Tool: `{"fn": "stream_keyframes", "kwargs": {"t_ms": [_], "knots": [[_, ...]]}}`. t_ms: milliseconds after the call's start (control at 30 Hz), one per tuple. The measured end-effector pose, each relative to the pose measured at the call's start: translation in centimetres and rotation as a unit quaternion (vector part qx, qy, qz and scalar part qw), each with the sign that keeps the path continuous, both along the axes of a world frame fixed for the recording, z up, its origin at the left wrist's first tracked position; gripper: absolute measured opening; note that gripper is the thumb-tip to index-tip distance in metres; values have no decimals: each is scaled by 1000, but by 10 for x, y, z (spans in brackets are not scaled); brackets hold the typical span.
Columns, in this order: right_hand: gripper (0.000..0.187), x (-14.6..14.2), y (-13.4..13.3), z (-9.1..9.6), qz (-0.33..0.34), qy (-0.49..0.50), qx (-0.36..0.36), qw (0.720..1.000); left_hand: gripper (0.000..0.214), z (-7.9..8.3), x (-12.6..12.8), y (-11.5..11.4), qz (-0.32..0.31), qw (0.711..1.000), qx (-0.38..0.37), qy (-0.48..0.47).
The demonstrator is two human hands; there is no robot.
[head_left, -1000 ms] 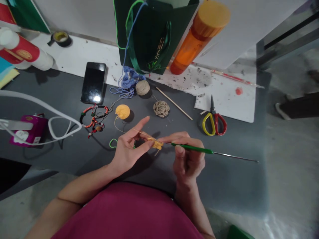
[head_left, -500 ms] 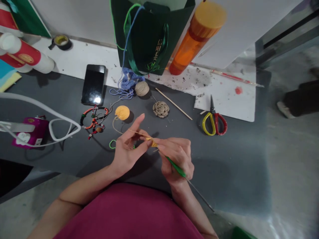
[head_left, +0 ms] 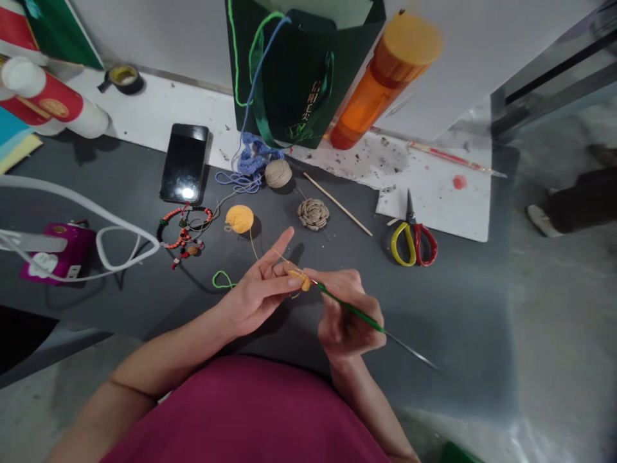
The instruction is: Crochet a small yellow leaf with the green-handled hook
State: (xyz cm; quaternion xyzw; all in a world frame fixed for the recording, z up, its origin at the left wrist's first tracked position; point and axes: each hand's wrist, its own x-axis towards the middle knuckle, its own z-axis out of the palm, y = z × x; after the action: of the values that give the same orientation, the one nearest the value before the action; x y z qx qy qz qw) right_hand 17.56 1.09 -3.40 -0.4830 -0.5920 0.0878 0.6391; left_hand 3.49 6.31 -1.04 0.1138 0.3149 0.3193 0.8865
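My left hand pinches a small piece of yellow crochet work between thumb and fingers, its index finger stretched out with the yarn strand over it. In my right hand is a crochet hook with a green handle, its tip at the right edge of the yellow piece and its long metal end pointing down right. The strand runs back to a yellow yarn ball on the table. A green yarn loop lies left of my left hand. Beyond the hands sits a beige crocheted flower.
Scissors and a thin wooden stick lie to the right. Beige yarn, blue yarn, a phone and a beaded bracelet are farther back and left. A dark green bag and orange bottle stand behind.
My right hand has shifted slightly right, and the hook has swung to a flatter angle. My left hand has turned, its index finger now farther right. The yarn strand from the ball has straightened.
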Motion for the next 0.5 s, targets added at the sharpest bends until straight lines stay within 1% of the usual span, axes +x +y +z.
{"fn": "stream_keyframes", "kwargs": {"t_ms": [100,200,300,400,433,500], "knots": [[19,-3,1,1,-15,55,1,998,104,0,1,1,5,1000,2,3],[14,-3,1,3,-17,94,-15,995,103,1,1,1,5,1000,9,10],[9,-2,-1,5,-39,146,-54,987,97,1,0,2,1,1000,13,18],[10,0,-2,4,-61,212,-108,969,89,-1,0,2,-3,1000,18,20],[11,1,-1,4,-54,240,-124,961,86,-1,0,2,-4,1000,21,17],[14,1,1,3,-8,301,-150,942,80,-2,1,1,-8,1000,26,9]]}}
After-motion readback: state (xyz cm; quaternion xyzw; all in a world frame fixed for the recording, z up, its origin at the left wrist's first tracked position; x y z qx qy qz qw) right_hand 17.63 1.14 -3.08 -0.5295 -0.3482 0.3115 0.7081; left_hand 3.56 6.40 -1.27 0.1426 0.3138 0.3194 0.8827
